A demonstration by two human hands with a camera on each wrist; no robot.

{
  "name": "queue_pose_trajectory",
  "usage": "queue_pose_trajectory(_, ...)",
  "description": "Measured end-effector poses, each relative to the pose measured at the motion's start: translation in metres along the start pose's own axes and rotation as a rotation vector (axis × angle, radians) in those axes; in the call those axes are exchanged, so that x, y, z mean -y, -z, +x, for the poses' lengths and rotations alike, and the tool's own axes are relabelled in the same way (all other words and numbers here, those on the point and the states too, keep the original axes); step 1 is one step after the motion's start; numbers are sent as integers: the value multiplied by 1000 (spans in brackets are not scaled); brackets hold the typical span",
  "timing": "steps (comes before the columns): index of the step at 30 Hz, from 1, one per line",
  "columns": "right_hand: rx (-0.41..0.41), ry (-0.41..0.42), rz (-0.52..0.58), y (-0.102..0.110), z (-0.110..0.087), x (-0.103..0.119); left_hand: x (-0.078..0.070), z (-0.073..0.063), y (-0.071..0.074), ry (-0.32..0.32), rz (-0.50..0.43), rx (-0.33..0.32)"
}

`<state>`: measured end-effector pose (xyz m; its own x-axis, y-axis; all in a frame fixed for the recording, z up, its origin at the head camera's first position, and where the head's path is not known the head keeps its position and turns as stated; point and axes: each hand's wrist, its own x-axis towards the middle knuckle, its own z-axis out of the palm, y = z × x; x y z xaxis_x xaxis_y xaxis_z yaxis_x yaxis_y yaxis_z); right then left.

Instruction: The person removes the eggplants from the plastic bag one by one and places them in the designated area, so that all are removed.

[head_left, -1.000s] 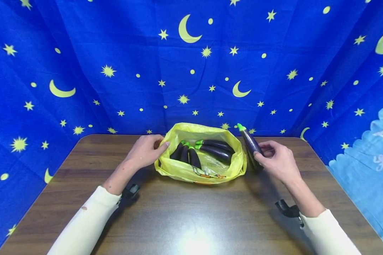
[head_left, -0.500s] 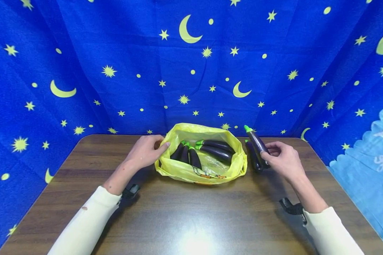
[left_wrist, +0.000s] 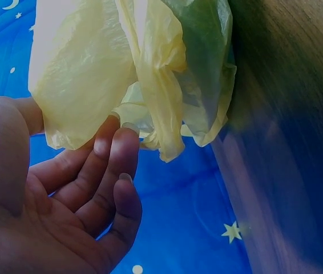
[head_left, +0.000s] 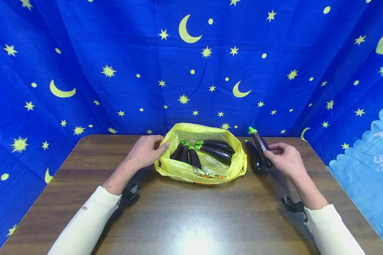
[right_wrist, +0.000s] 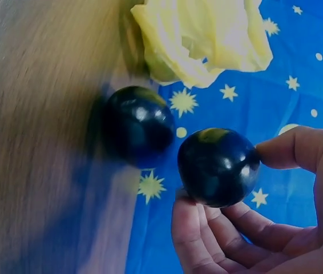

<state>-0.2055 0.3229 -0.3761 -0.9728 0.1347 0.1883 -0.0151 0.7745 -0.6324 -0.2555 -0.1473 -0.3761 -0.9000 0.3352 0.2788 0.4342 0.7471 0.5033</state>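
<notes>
A yellow plastic bag [head_left: 178,170] stands with its mouth spread at the back middle of the table. Several dark purple eggplants [head_left: 216,153] with green stems lie inside it. My left hand [head_left: 146,152] pinches the bag's left rim; in the left wrist view, the thumb and fingers are on either side of the yellow plastic [left_wrist: 81,85]. To the right of the bag, my right hand [head_left: 286,160] holds an eggplant [head_left: 260,146] between thumb and fingers, its stem pointing away. Another eggplant [head_left: 254,159] lies on the table between that one and the bag.
The brown wooden table [head_left: 178,216] ends at a blue cloth [head_left: 131,53] with moons and stars, hanging behind and at both sides. A light blue cloth [head_left: 364,173] hangs at the right.
My right hand has moved right with its eggplant, leaving a second eggplant exposed beside the bag. The left hand and the bag have stayed put.
</notes>
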Motion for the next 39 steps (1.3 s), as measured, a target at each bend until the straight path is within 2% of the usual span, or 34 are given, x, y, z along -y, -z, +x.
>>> queue_pose_trajectory(9, 24, -48, -46, 1, 4, -12, 0, 0, 0, -2, 0, 2)
queue_pose_trajectory(15, 68, -88, -52, 1, 7, -21, 0, 0, 0, -3, 0, 8)
queue_pose_trajectory(25, 83, -131, -45, -3, 9, -31, 1, 1, -1, -10, 8, 7)
queue_pose_trajectory(39, 106, -143, -99, -9, 11, -39, 1, 0, -1, -21, 20, -6)
